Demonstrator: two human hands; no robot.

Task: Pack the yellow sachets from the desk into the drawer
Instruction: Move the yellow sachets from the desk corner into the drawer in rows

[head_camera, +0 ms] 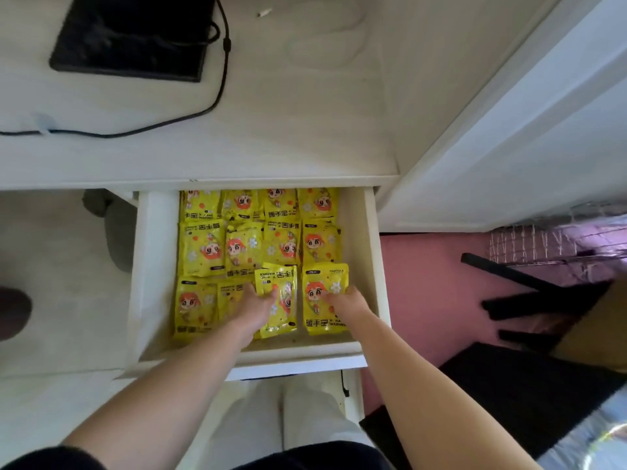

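**Settling sachets into the front row of a crowded drawer**

Both hands are reaching down into the open drawer (360, 232), set apart from each other. The left hand (256, 308) is curling its fingers round the near edge of a tilted sachet (283, 279), which is lying askew on top of the front row instead of flat in a slot. The right hand (347, 305) is resting on the front-right sachet (320, 320); blur is making it hard to tell whether those fingers are pinching the packet or only pressing it flat.

The yellow sachets (244, 249) are filling the drawer in rows from back to front, many overlapping their neighbours. The part of the desk (305, 113) in view is showing none of them, only a black tablet (135, 35) and its cable (222, 79), so the packing is probably nearing its end.

The risks are coming from the crowding. Pushing the tilted sachet down hard could be shoving the packets beneath it out of line or buckling a row. Left riding high, it could be catching on the desk's underside when the drawer is closing, and crumpling or jamming there.
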